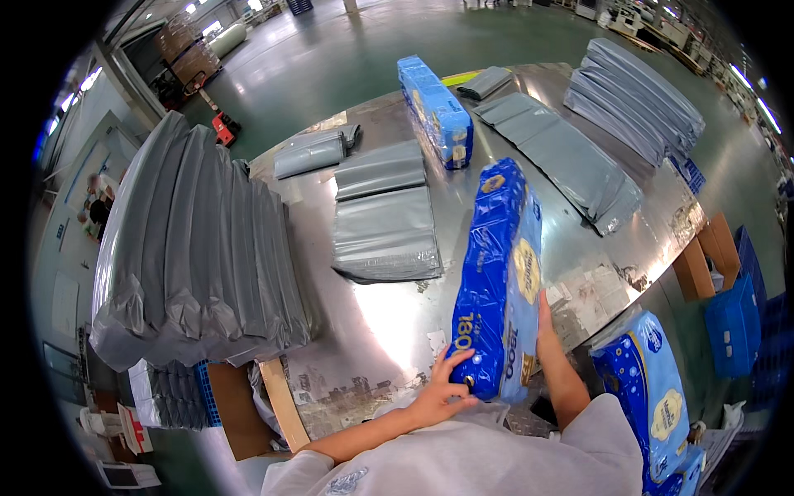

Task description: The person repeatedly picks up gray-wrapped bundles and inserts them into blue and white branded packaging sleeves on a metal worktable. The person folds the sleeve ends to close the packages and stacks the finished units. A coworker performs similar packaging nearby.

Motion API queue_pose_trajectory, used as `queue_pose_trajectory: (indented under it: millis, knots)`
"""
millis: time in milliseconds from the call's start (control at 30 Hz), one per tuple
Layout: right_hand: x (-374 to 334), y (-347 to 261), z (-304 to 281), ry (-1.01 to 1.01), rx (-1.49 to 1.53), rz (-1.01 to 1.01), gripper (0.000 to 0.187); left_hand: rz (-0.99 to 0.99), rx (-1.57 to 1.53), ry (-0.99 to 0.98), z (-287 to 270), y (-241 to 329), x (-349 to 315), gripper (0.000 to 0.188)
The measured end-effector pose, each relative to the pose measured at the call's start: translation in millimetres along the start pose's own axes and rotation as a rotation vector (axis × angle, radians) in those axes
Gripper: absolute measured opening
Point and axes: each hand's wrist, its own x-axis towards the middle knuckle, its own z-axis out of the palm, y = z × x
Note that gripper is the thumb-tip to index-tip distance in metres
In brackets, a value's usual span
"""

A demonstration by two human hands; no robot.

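A long blue plastic-wrapped pack, with light blue sides and a cream emblem, is tilted up in front of me over the near edge of the metal table. My left hand grips its lower left corner, fingers bent against the wrapping. Along its right side lies my right hand, its fingers partly hidden behind the pack. A similar blue pack stands on the table beyond. Flat grey plastic bags lie to the left of the held pack, and more grey bags lie to its right.
Tall stacks of filled grey bags rise at the left, with another grey stack at the far right. More blue packs stand by my right side. Cardboard boxes and a blue bin sit beside the table.
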Motion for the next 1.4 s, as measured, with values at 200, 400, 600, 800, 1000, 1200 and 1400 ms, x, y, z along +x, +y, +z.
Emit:
queue_pose_trajectory:
  millis: [200,400,600,800,1000,1200,1400]
  knots:
    - [24.8,26.2,21.1,0.191,-0.045,0.024,0.058,-0.011,0.051,-0.016,-39.7,8.7,-3.1,0.024]
    - [67.6,64.5,71.2,0.012,-0.261,0.227,0.056,-0.208,-0.124,0.342,-53.3,-6.0,-88.4,0.022]
    - [97.1,161.0,88.8,-0.121,-0.93,0.193,0.085,-0.903,-1.074,0.749,-37.0,-114.1,-208.2,0.029]
    - [46.4,209.5,43.8,-0.199,-1.279,0.32,0.107,-0.961,-0.32,0.797,-83.7,-231.6,-224.1,0.028]
    - [76.1,162.4,29.2,-0.409,-1.507,0.664,0.086,-0.515,-0.029,0.765,-219.5,-349.8,-81.9,0.032]
    - [220.8,114.1,87.7,-0.012,-1.975,-0.533,0.037,-0.417,0.416,0.674,-281.2,-394.5,16.6,0.036]
    - [330.3,117.5,114.9,-0.331,-2.354,-0.948,0.017,-0.391,-0.264,0.593,-287.9,-481.4,34.3,0.029]
